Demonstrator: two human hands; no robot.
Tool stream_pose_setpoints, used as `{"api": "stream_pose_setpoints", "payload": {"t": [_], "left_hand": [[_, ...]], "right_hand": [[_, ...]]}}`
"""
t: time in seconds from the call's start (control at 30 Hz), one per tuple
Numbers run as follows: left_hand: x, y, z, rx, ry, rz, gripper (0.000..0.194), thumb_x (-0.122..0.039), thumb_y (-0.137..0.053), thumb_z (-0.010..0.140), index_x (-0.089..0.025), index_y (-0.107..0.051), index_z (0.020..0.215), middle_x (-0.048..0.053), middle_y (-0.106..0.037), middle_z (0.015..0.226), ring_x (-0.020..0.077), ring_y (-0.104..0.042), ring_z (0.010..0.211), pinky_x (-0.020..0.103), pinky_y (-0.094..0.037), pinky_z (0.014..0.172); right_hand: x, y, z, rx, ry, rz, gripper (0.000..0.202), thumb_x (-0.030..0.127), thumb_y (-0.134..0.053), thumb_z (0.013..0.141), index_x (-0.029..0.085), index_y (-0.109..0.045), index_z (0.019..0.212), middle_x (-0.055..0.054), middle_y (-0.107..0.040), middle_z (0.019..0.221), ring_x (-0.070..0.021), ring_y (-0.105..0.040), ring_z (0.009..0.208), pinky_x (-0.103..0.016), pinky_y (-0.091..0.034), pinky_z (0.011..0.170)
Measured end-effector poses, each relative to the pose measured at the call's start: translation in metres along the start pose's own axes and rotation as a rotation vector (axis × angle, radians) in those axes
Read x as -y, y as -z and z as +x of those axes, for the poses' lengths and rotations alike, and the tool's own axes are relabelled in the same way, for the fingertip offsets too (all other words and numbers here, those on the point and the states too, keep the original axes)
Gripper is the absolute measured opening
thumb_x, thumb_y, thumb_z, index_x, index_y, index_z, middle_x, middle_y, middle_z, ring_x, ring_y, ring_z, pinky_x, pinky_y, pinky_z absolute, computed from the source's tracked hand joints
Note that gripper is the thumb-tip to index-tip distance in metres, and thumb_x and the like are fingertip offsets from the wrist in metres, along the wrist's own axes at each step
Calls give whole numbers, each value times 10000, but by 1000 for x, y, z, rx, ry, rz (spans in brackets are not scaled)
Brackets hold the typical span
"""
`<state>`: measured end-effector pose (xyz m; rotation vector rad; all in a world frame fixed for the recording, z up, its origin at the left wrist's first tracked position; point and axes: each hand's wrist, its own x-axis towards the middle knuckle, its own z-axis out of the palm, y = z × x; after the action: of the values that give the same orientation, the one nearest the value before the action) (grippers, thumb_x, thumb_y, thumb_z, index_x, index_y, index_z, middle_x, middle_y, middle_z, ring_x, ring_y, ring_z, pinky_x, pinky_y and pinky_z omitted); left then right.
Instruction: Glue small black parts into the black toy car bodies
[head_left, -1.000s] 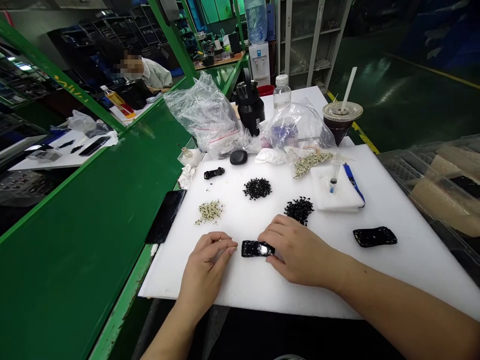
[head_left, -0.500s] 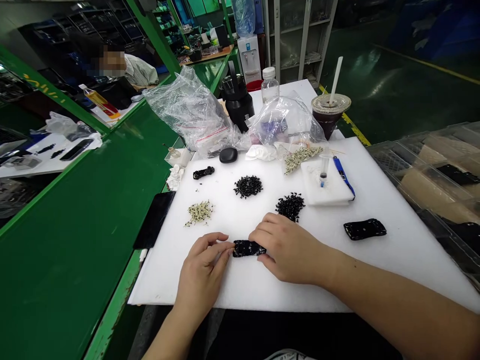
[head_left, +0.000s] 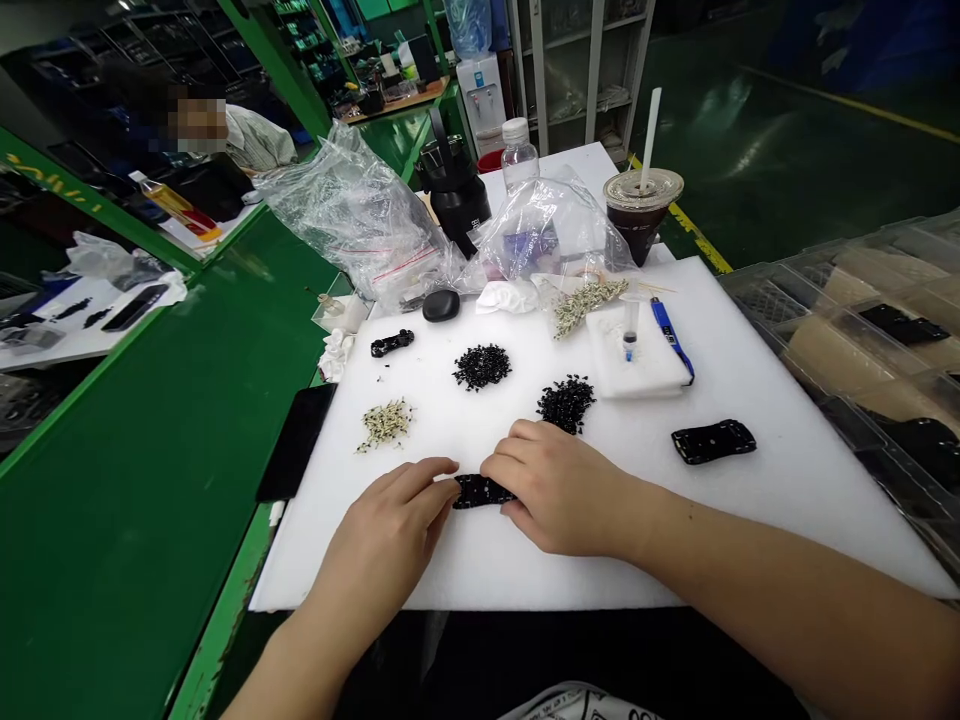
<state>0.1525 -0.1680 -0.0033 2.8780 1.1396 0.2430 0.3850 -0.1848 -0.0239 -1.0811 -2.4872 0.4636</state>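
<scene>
Low over the white foam board (head_left: 600, 585), a flat black car-shaped plastic part (head_left: 480, 490) lies between my two hands. My right hand (head_left: 559, 490) is closed around its right end, covering that end. At the left end, the thumb and forefinger of my left hand (head_left: 394, 520) are pinched together against the part; whatever is between them is hidden. Just beyond my right hand sits a heap of small black pieces (head_left: 566, 402). Another black heap (head_left: 482, 367) and a pile of small cream-and-black pieces (head_left: 386, 424) lie farther off. A similar black car-shaped part (head_left: 714, 441) rests at the right.
A small black toy car (head_left: 392, 343) lies back left. Along the far side stand plastic bags (head_left: 360, 220), a black flask (head_left: 459, 200) and a drink cup (head_left: 641, 215). A syringe (head_left: 630, 330) and blue tool (head_left: 671, 338) rest on a foam block. A person (head_left: 259, 138) sits beyond.
The whole view has shifted slightly, so things appear a little further left and higher. My left fingers now cover a bit more of the part's left end; the right hand keeps its grip.
</scene>
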Motion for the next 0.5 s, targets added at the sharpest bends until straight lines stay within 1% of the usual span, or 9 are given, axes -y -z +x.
{"api": "stream_pose_setpoints", "payload": {"t": [0.1, 0.23, 0.3, 0.37, 0.5], "left_hand": [[1, 0, 3, 33, -27, 40, 264, -182, -436, 969, -181, -700, 976, 95, -708, 1121, 243, -677, 908, 382, -556, 791], [2, 0, 3, 28, -65, 57, 271, -171, -432, 966, -171, -699, 1009, 96, -723, 1087, 249, -680, 898, 394, -546, 791], [4, 0, 3, 41, -72, 43, 275, -193, -431, 974, -182, -703, 1017, 92, -725, 1096, 250, -681, 901, 397, -540, 793], [6, 2, 4, 64, -38, -10, 263, -237, -446, 977, -194, -704, 1009, 88, -721, 1105, 249, -681, 922, 395, -539, 817], [9, 8, 6, 143, 118, -207, 229, -284, -480, 960, -224, -689, 1032, 78, -684, 1177, 234, -659, 1031, 348, -532, 907]], "right_hand": [[0, 0, 0, -9, 3, -4, 205, 153, -561, 868, 113, -616, 1061, -89, -615, 936, -253, -481, 900, -384, -402, 815], [0, 0, 1, -13, -2, -14, 211, 160, -562, 866, 116, -618, 1064, -86, -620, 949, -256, -486, 896, -389, -401, 794], [0, 1, 1, -9, 1, -13, 224, 159, -560, 871, 114, -616, 1082, -89, -624, 962, -258, -491, 910, -391, -402, 795], [0, 1, 1, -11, 3, -14, 227, 153, -552, 877, 114, -613, 1092, -90, -626, 969, -260, -495, 920, -392, -404, 794], [0, 1, 0, -18, 16, -25, 221, 143, -549, 879, 115, -612, 1089, -85, -631, 966, -263, -502, 933, -397, -410, 797]]}}
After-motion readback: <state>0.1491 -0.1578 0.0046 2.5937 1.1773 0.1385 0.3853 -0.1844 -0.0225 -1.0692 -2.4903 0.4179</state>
